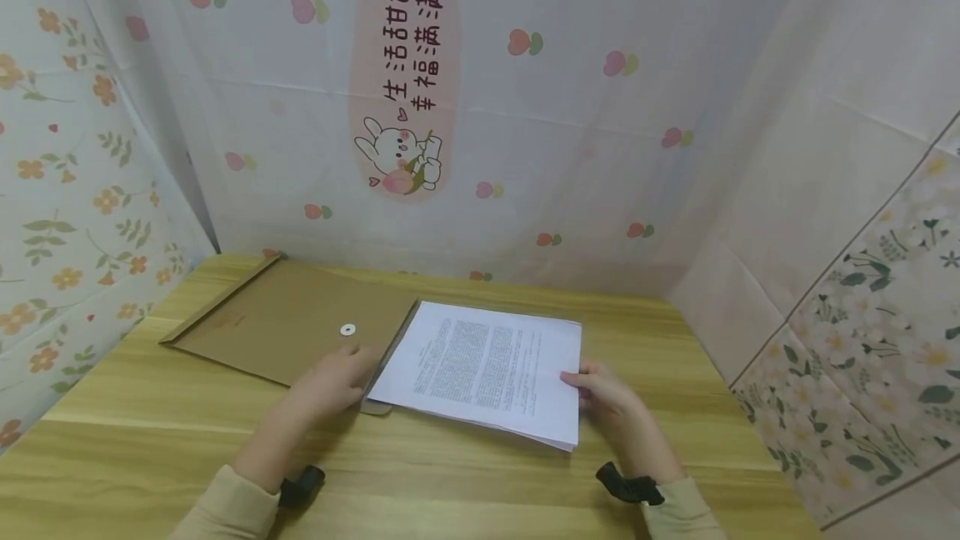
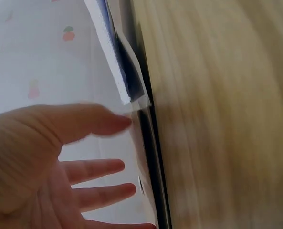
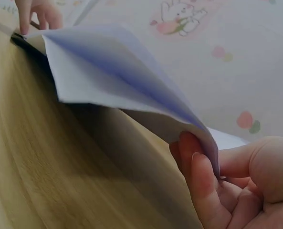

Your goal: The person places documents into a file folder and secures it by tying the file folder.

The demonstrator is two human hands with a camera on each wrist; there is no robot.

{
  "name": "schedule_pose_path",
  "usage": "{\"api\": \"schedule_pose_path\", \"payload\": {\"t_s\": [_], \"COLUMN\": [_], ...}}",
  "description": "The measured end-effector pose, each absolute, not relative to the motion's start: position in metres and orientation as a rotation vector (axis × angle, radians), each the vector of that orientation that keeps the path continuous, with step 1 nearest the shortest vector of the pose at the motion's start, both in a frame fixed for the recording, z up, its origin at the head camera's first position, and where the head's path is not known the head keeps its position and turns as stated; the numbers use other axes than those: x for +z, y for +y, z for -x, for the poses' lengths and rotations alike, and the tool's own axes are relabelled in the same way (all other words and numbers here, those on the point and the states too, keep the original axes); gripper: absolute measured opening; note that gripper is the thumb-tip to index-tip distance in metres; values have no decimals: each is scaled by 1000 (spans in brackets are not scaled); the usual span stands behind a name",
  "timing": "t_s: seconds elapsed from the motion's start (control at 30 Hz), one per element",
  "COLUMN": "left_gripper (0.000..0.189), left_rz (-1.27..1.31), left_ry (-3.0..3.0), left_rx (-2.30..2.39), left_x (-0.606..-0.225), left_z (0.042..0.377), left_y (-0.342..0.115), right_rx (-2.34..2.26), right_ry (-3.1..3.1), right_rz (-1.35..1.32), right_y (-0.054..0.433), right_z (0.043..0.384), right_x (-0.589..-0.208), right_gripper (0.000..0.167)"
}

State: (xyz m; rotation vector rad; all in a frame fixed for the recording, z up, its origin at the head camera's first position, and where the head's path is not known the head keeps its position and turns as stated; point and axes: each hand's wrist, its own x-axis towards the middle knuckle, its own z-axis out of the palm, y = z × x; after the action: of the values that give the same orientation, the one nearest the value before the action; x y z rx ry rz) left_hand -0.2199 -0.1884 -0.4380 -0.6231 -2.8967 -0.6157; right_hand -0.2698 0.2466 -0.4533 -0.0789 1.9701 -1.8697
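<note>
A brown paper document envelope [image 1: 292, 315] lies flat on the left of the table, its mouth facing right. Printed sheets of paper [image 1: 480, 365] overlap that mouth and stretch to the right, tilted up off the table at their right end. My right hand [image 1: 611, 398] pinches their right edge, thumb on top and fingers curled beneath, as the right wrist view shows. Over the envelope near its mouth is my left hand [image 1: 337, 377]. In the left wrist view its fingers [image 2: 103, 195] are spread and straight, with the thumb close to the corner of the sheets.
A white button [image 1: 347, 329] is on the envelope, and a small flap tab [image 1: 377, 408] sticks out below the sheets' left corner. The wood-grain table [image 1: 450, 490] ends at a patterned curtain [image 1: 562, 148] behind and at both sides.
</note>
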Motion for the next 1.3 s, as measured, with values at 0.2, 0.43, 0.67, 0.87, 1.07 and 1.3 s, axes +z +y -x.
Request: {"api": "schedule_pose_path", "payload": {"t_s": [0.2, 0.43, 0.67, 0.87, 1.07, 1.3], "left_gripper": [50, 10, 14, 34, 46, 59], "left_rz": [548, 475, 444, 455, 477, 457], "left_ry": [-2942, -2936, -2963, -2892, -2777, -2801], "left_rx": [-546, -426, -367, -267, -258, -214], "left_x": [-439, -435, -431, -434, -435, -429], "left_z": [219, 215, 207, 198, 189, 187], "left_y": [-181, -173, -170, -177, -183, -183], "right_rx": [-1856, -1864, -1868, -1889, -1995, -1955], "right_ry": [2013, 1978, 1906, 1856, 1844, 1953], "right_rz": [35, 32, 64, 78, -2, -18], "right_y": [250, 247, 242, 238, 225, 203], "right_z": [271, 270, 267, 266, 264, 255], "right_x": [-456, -458, -457, -456, -456, -451], "right_gripper": [25, 12, 10, 11, 11, 11]}}
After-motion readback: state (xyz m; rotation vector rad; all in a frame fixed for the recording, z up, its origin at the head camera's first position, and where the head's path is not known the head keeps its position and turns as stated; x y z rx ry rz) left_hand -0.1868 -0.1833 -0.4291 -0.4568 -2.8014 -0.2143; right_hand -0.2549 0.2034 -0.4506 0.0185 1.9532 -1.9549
